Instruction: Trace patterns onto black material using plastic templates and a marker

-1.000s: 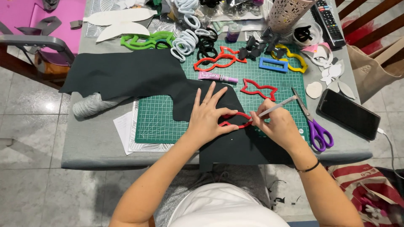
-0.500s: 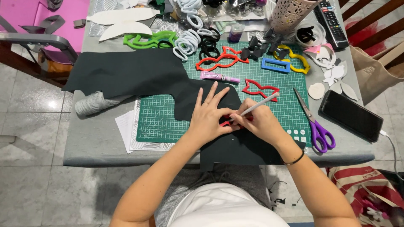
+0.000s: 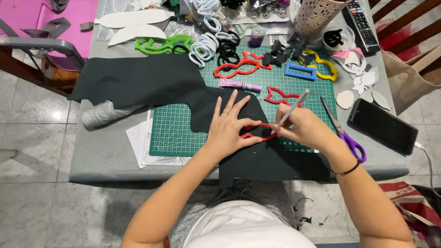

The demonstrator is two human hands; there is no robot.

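1. Left hand is spread flat, fingers splayed, pinning a red outline template onto the dark fabric at the front edge of the green cutting mat.
2. Right hand is curled around a pale pencil, tip right at the template's edge.
3. Risk, I'd say: that felt looks loose, so if the left hand eases off, the template could skid and the traced line would go wonky.
4. Purple-handled scissors and a phone lie just beside the right wrist, easy to bump.
5. Grey table, super cluttered at the back; tiled floor around it.
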